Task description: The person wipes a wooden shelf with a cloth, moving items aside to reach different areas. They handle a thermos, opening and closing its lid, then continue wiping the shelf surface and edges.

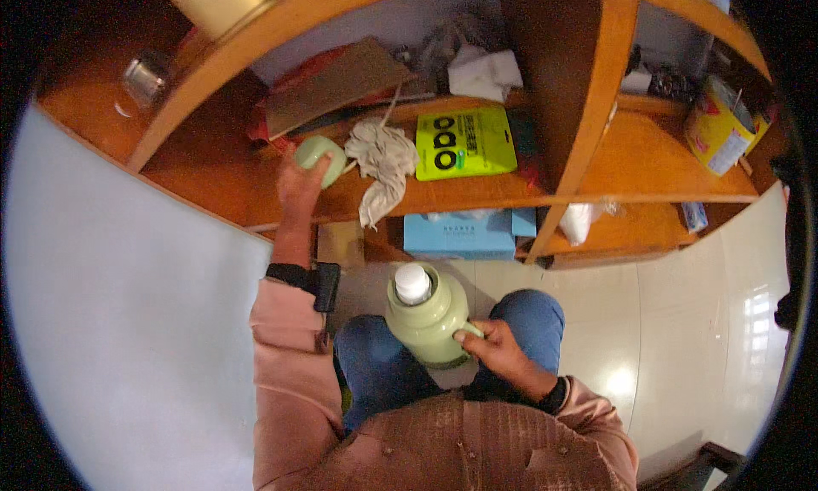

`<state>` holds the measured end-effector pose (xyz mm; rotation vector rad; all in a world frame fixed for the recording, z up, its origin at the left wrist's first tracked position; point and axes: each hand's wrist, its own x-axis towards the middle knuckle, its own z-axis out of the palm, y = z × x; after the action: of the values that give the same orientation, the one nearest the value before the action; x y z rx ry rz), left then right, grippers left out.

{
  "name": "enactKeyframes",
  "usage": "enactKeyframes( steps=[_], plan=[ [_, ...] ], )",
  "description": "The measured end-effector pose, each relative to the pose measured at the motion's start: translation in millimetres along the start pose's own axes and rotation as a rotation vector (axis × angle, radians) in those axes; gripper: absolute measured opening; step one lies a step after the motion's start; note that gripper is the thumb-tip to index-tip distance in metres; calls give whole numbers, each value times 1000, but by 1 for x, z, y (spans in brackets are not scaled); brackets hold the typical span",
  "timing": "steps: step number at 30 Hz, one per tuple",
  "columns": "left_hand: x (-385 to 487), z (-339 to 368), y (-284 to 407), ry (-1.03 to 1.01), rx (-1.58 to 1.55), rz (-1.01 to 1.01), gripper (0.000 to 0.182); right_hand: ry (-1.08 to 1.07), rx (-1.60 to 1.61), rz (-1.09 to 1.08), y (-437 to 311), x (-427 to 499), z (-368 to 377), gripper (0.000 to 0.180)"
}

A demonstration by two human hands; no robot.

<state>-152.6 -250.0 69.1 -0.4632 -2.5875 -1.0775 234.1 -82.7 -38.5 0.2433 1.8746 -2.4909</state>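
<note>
Between my knees stands a pale green thermos flask (425,328) with a white stopper (413,283) in its mouth. My right hand (495,347) grips the flask's side handle (471,330). Up on the wooden shelf, my left hand (300,181) is closed around a pale green cup-shaped lid (317,157), whose colour matches the flask. Just right of that hand a crumpled grey-beige cloth (383,155) hangs partly over the shelf edge. Further right lies a bright yellow-green packet (466,143) bearing black lettering.
The wooden shelf unit (447,194) spans the far side. A brown board (339,85) and white paper (486,72) lie deeper inside. Below sits a light blue box (459,237). A yellow tin (722,130) stands right, a glass jar (146,79) left. A white wall (140,299) borders my left.
</note>
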Motion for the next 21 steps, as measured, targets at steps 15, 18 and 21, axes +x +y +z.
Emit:
enactKeyframes(
  steps=[15, 18, 21],
  plan=[
    [-206, -65, 109, -451, -287, 118, 75, 88, -104, -118, 12, -2, 13, 30],
    [-209, -63, 110, -426, -213, 143, 75, 90, -134, -165, 16, -3, 13, 30],
    [-208, -59, 104, -401, -124, 227, 74, 118, -127, -178, 20, -3, 11, 32]
  ],
)
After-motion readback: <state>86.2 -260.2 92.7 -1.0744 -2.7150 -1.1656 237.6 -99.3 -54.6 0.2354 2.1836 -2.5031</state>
